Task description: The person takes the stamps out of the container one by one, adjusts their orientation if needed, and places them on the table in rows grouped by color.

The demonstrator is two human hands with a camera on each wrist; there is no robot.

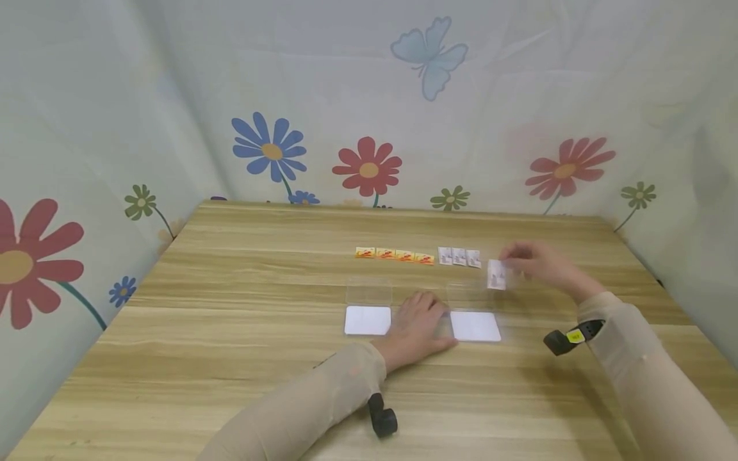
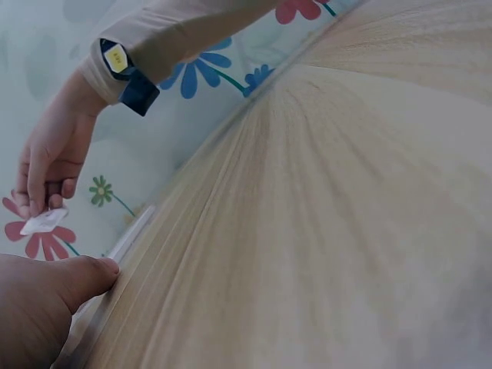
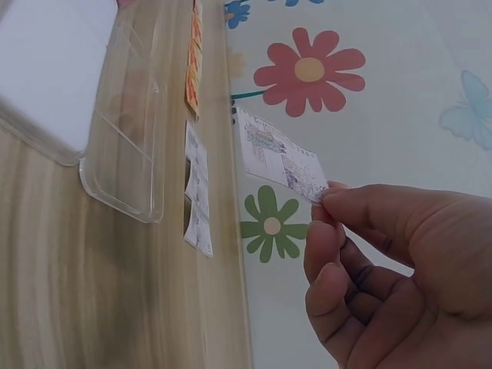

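My right hand (image 1: 536, 262) pinches a small white printed paper card (image 3: 283, 157) between thumb and forefinger, raised off the table; sketch-like printing shows on its face. Just left of it, three similar white cards (image 1: 459, 257) lie in a row. My left hand (image 1: 416, 330) rests on the table between two clear plastic cases, fingers relaxed. Its thumb touches the edge of the right case, whose see-through lid (image 1: 469, 296) lies open behind a white filling (image 1: 475, 326). On the hand's other side is the left case, with a white filling (image 1: 368, 320) and open lid (image 1: 369, 291).
Several yellow-orange cards (image 1: 394, 255) form a row left of the white ones, behind the cases. The wood-grain table (image 1: 202, 333) ends at a white cloth backdrop (image 1: 323, 77) with printed flowers and a butterfly. A dark camera band (image 1: 588, 331) circles the right wrist.
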